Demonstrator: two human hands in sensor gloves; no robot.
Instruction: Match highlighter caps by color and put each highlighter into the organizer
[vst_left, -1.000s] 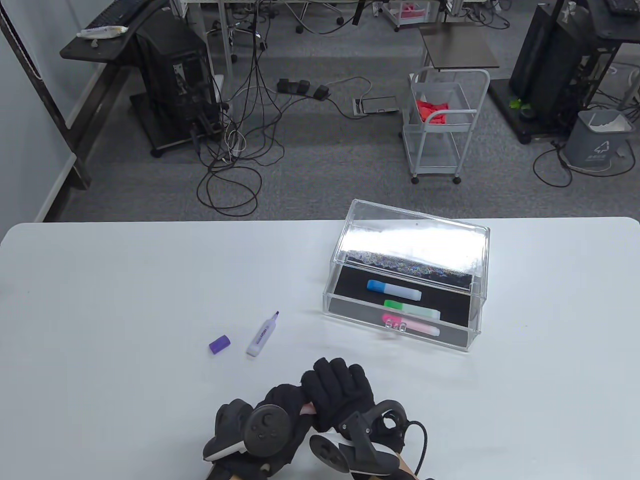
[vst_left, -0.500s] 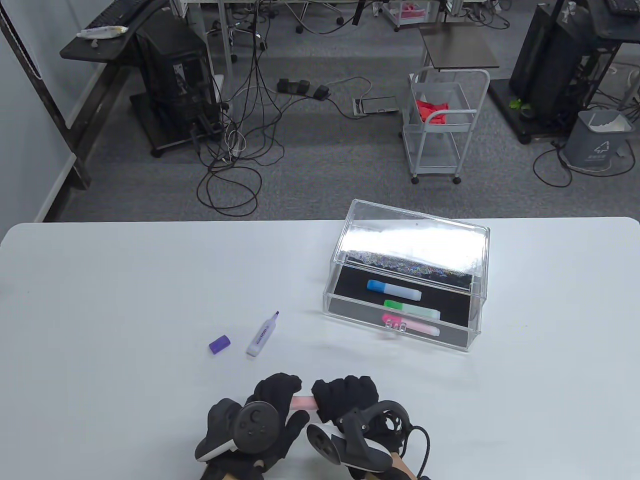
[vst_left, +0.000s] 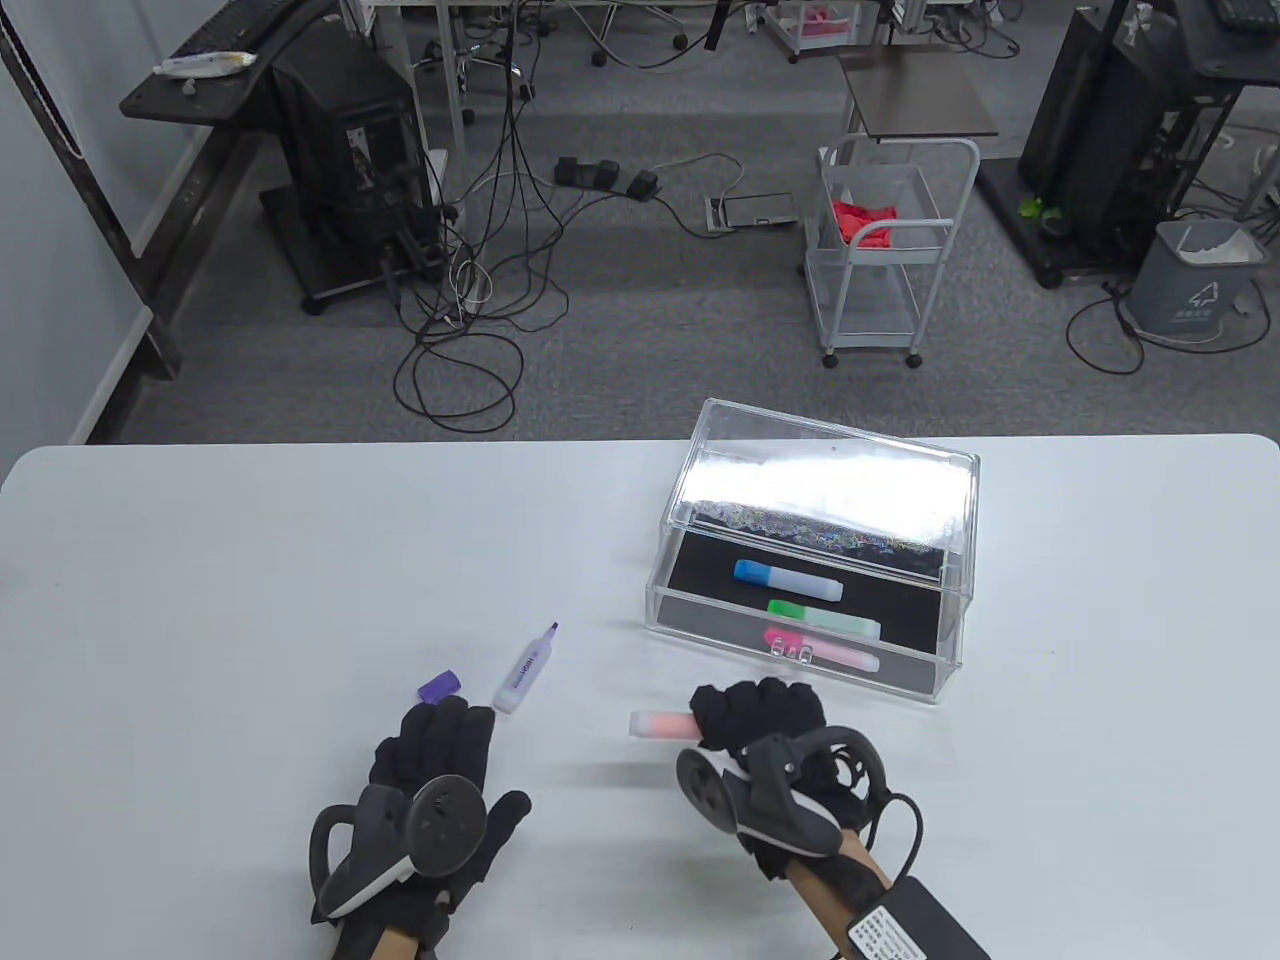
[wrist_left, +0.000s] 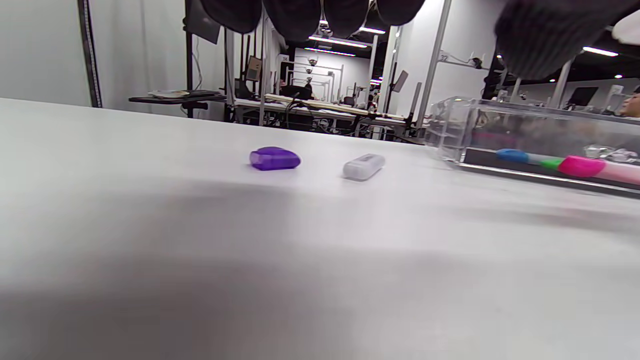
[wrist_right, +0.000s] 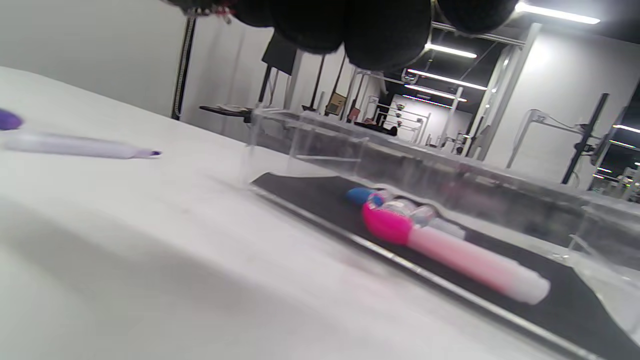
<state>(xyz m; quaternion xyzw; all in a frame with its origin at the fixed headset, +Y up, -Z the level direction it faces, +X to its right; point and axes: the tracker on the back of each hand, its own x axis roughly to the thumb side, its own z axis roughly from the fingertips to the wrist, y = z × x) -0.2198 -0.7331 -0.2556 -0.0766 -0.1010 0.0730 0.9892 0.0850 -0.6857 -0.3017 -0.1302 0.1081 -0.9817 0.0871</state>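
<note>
My right hand grips a salmon-pink highlighter; its pale end sticks out to the left and the cap end is hidden in the fist. The hand hovers just in front of the clear organizer, which holds a blue, a green and a pink highlighter. My left hand lies flat with straight fingers, its tips almost at the purple cap. The uncapped purple highlighter lies beside the cap. The left wrist view shows the purple cap and the purple highlighter ahead.
The organizer's clear lid stands raised over its back half. In the right wrist view the pink highlighter lies close behind the organizer's low front wall. White tabletop stretches to the left and behind.
The hands have come apart. My left hand let go of the salmon highlighter and moved left toward the purple cap. My right hand carried the highlighter right, toward the organizer.
</note>
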